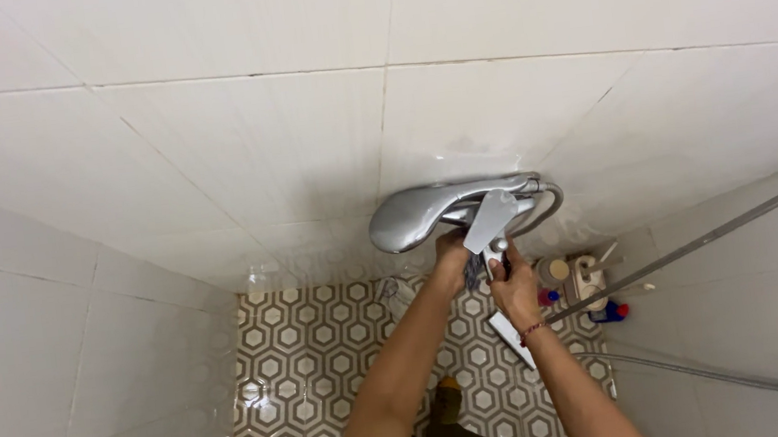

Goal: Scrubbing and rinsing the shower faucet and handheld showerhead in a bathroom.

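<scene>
A chrome hand shower head [408, 216] rests on a wall-mounted mixer tap [504, 203] against white tiles. The tap's flat grey lever [490, 221] points down toward me. My left hand [452, 252] reaches up under the tap body and presses a dark cloth [474, 272] against it. My right hand [514, 290], with a red thread bracelet on the wrist, is closed around the small metal knob [500, 247] below the lever.
A chrome hose [555, 201] loops right of the tap. A metal rail [704, 236] runs diagonally at right. Bottles and a brush [592, 288] stand on the hexagon-patterned floor [309, 374]. A white flat object [510, 336] lies below my right hand. My foot [447, 399] shows below.
</scene>
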